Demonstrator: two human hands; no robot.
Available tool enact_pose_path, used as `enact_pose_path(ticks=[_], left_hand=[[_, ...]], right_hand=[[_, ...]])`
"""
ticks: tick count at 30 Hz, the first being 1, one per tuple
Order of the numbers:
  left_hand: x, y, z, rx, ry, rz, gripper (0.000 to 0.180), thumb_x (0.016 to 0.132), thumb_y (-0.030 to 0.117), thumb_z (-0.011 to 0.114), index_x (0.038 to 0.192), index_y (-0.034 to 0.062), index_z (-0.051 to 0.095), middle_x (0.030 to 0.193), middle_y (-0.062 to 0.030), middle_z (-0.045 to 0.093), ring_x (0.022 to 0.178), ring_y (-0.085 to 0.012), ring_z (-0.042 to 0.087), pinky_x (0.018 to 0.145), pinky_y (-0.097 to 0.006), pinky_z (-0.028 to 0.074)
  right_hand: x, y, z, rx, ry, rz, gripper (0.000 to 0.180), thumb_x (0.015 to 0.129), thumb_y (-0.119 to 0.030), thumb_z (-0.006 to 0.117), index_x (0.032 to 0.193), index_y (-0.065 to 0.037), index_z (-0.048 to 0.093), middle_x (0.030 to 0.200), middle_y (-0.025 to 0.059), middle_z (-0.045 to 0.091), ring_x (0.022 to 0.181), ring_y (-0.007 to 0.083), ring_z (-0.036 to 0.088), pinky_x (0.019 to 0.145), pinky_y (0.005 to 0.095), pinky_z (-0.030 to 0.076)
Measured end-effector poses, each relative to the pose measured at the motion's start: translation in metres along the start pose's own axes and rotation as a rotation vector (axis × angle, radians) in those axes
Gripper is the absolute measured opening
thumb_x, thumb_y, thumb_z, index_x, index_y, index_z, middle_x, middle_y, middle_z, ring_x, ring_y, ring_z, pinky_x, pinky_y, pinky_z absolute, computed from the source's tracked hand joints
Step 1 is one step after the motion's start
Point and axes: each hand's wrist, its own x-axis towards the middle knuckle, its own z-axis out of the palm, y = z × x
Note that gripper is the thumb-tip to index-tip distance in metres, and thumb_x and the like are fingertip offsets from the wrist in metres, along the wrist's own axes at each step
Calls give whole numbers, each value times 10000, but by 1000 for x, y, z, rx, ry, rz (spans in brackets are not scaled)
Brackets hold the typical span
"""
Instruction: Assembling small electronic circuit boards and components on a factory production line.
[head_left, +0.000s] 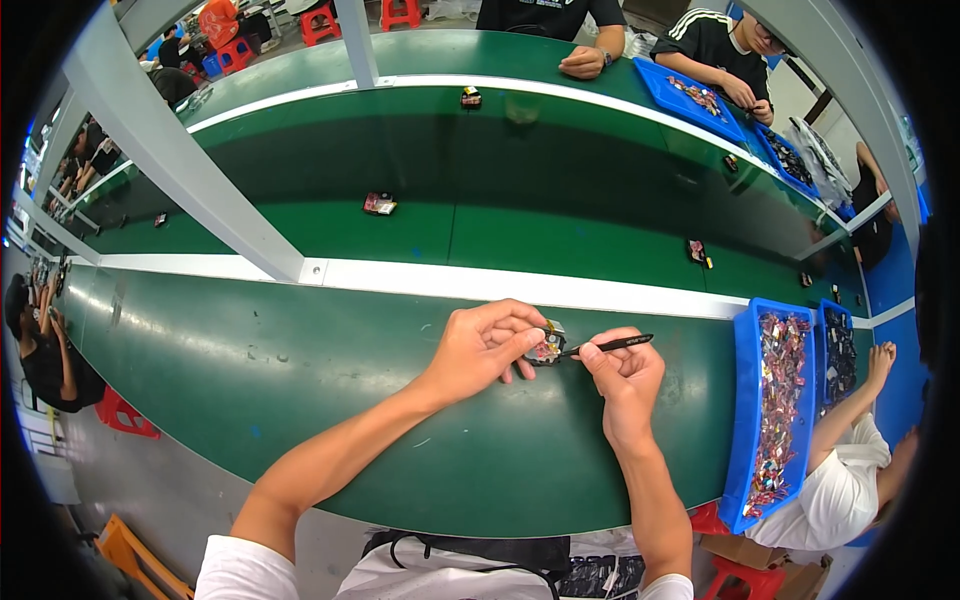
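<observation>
Above the green bench, my left hand (488, 345) grips a small electronic assembly (546, 350) with its fingers and thumb. The assembly has a dark casing, with pink-red and yellow parts showing inside; the fingers cover part of it. Pinched in my right hand (628, 385) are slim black tweezers (625, 342), lying nearly level. Their tip meets the right side of the assembly, and what exactly it touches is too small to make out.
Right of my hands stands a blue bin (745, 420) of small red-wired parts, with another blue bin (822, 350) of black parts beyond. Past a white rail (420, 277), a green conveyor belt (330, 235) carries several similar assemblies (379, 204). A grey post (180, 150) rises at left. Co-workers sit around.
</observation>
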Motion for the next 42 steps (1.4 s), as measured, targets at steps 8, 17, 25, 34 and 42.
enact_pose_path(ticks=[8, 17, 25, 34, 42], left_hand=[[1, -2, -1, -26, 12, -13, 227, 999, 75, 615, 1169, -75, 636, 946, -145, 726, 724, -200, 740, 525, -241, 545], [2, -3, -9, -116, -79, 84, 244, 997, 46, 597, 1212, -68, 614, 1015, -154, 711, 758, -213, 735, 551, -259, 558], [2, -4, -7, -89, -71, 61, 251, 986, 71, 622, 1210, -42, 622, 997, -120, 715, 766, -187, 738, 562, -246, 537], [3, -3, -10, -130, -81, 52, 254, 1001, 93, 615, 1198, -67, 626, 973, -152, 717, 733, -226, 739, 548, -265, 559], [3, -4, -6, -105, -61, 45, 226, 1009, 110, 611, 1167, -48, 643, 948, -126, 719, 713, -188, 728, 549, -250, 540]], right_hand=[[-12, 12, 10, -231, 42, -331, 142, 848, 23, 786, 922, 10, 665, 791, 11, 671, 544, -15, 452, 500, 163, 335], [-8, 6, 7, -89, 104, -247, 152, 864, 27, 771, 965, 8, 659, 826, 33, 693, 608, 3, 500, 539, 172, 369], [-8, 7, 6, -52, 58, -177, 143, 869, 26, 768, 959, 6, 658, 792, 13, 673, 596, -5, 486, 532, 165, 353], [-11, 15, 8, -233, 79, -367, 128, 837, 14, 802, 907, 11, 695, 760, -14, 655, 537, -18, 435, 475, 170, 302], [-11, 20, 7, -265, 85, -423, 128, 816, 13, 821, 891, 8, 717, 802, 11, 687, 519, -12, 420, 461, 180, 284]])
